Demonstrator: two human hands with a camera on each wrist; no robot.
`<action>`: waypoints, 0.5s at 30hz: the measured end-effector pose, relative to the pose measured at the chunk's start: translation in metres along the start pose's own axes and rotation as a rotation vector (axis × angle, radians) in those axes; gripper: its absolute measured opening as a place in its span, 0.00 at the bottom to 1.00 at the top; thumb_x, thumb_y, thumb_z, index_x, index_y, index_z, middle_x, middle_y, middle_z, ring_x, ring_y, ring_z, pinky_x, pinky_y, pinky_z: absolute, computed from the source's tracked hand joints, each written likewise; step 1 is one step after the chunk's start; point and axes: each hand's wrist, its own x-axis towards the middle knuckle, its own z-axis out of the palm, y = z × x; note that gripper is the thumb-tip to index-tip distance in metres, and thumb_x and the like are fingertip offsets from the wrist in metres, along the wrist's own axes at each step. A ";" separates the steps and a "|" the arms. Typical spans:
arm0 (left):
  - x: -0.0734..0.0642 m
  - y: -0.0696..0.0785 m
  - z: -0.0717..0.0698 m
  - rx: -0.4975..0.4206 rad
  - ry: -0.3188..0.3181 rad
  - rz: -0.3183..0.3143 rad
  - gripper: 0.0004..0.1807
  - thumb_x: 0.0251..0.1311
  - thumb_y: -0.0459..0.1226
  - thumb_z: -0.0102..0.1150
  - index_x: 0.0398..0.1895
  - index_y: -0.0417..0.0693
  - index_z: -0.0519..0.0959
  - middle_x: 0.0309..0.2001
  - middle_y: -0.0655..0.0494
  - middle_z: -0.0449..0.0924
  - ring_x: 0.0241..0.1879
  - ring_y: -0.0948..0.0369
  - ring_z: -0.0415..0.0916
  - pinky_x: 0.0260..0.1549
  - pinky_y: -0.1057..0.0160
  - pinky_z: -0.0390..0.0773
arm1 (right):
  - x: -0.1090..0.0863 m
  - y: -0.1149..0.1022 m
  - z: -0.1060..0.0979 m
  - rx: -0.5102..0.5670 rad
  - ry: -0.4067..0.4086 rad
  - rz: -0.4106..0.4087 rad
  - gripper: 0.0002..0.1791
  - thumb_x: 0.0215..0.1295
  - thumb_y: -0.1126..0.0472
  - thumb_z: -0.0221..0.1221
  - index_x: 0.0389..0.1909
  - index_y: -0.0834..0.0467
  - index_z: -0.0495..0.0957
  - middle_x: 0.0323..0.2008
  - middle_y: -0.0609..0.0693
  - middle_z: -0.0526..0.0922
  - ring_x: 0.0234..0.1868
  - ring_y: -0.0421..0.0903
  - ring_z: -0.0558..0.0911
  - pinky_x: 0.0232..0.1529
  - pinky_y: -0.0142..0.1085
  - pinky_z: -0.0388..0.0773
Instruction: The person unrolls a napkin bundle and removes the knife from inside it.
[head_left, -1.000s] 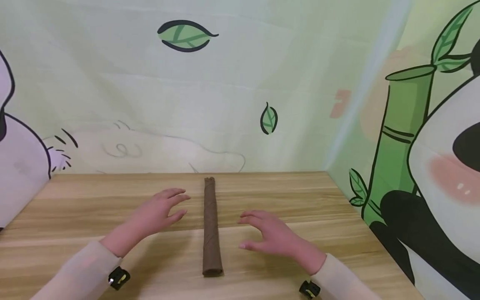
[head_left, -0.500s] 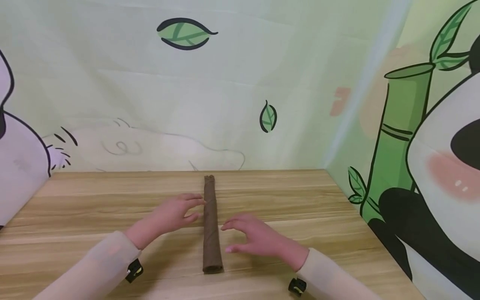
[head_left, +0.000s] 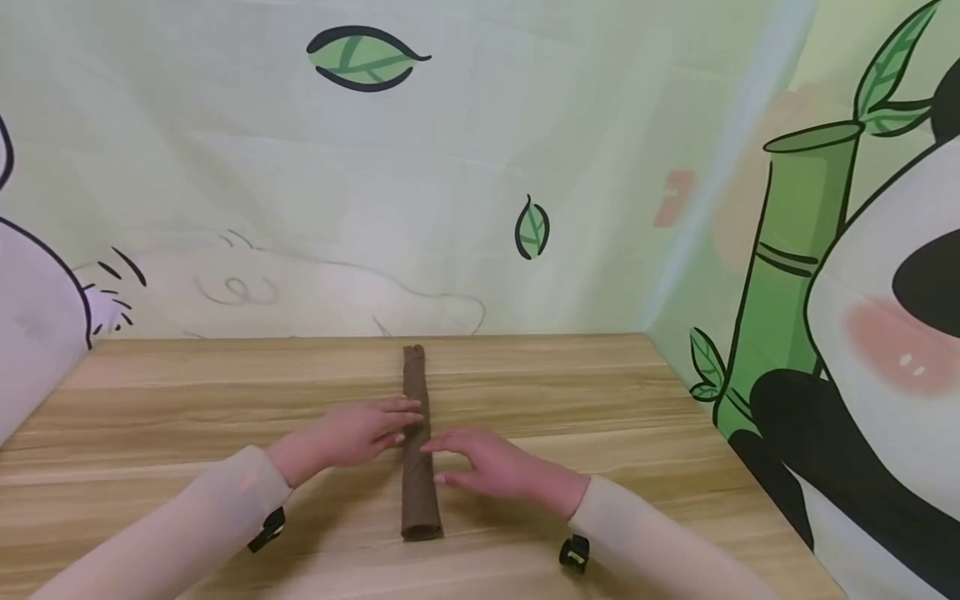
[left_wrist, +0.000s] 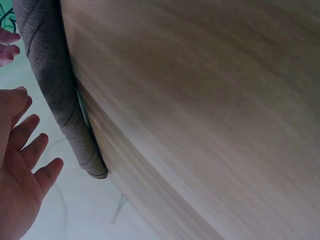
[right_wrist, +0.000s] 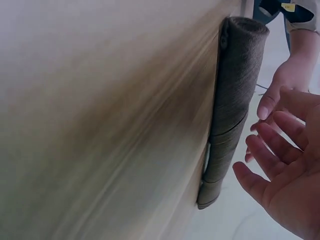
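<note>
A brown rolled-up cloth, perhaps a towel, lies lengthwise on the wooden table, its near end showing a hollow spiral. Over its middle, my left hand reaches in from the left with loosely bent fingers. My right hand comes from the right, slightly nearer, its fingertips at the roll's right side. Both wrist views show a gap between the fingers and the cloth roll. In the right wrist view, the right hand has spread, relaxed fingers and holds nothing.
The wooden table runs back to a fabric backdrop printed with leaves. A printed panda and bamboo cover the right side wall. Each sleeve carries a small black wrist device.
Both hands have moved inward from either side until their fingers overlap the roll in the head view. The roll stays where it lay; the head view has shifted slightly.
</note>
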 end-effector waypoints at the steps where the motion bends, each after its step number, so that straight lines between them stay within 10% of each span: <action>1: 0.001 -0.001 0.000 0.003 0.000 0.008 0.19 0.71 0.34 0.57 0.63 0.40 0.79 0.66 0.40 0.78 0.66 0.42 0.76 0.62 0.43 0.80 | 0.003 0.002 0.000 0.017 -0.002 0.008 0.23 0.74 0.57 0.60 0.67 0.58 0.76 0.68 0.57 0.78 0.71 0.54 0.77 0.75 0.47 0.71; 15: 0.010 -0.020 0.009 -0.018 -0.009 0.029 0.19 0.70 0.30 0.56 0.62 0.38 0.80 0.63 0.39 0.81 0.63 0.43 0.80 0.59 0.46 0.82 | 0.036 0.021 0.003 0.257 -0.026 0.108 0.16 0.75 0.64 0.58 0.59 0.62 0.82 0.59 0.57 0.85 0.62 0.52 0.83 0.62 0.38 0.82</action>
